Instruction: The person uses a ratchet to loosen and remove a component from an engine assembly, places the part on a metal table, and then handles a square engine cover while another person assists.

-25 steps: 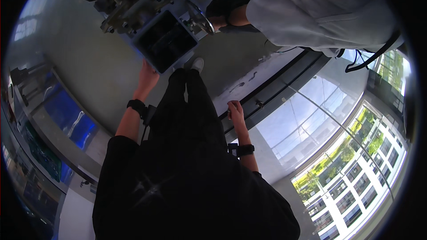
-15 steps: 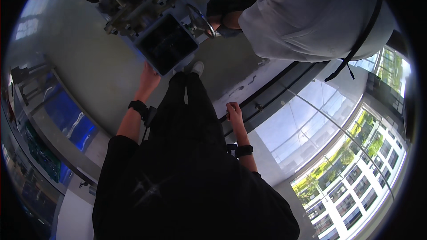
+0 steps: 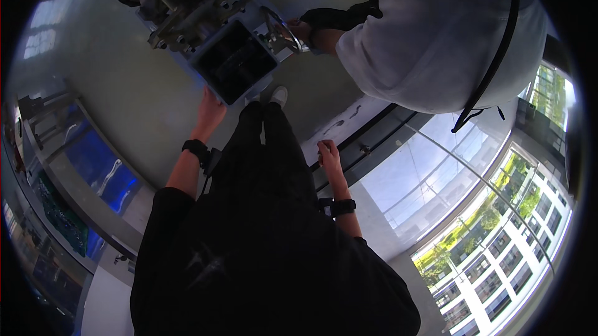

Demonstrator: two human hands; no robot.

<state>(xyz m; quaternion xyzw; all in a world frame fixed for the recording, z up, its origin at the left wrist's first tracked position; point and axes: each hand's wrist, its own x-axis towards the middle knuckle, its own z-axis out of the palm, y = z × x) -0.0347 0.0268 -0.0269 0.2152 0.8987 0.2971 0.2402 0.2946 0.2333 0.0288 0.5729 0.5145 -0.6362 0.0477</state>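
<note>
My left hand (image 3: 212,112) is closed against the lower left edge of a dark square screen box (image 3: 237,62). What its fingertips hold there is hidden. The box is mounted on a machine (image 3: 187,0) full of metal bolts and plates. My right hand (image 3: 329,154) hangs apart from the machine, by the window ledge. Its fingers are curled in, and anything inside them is too small to make out. Beside the box, a metal handwheel (image 3: 283,29) is touched by another person's hand (image 3: 300,29).
The other person in a grey shirt (image 3: 430,43) leans in from the upper right, a dark strap hanging down. A large window (image 3: 411,180) lines the right side. On the left stands a metal-framed cabinet (image 3: 93,155) with blue panels. My shoe (image 3: 280,95) is below the box.
The other person's body has shifted lower and their hand has moved slightly on the handwheel. Both of my hands have stayed nearly in place.
</note>
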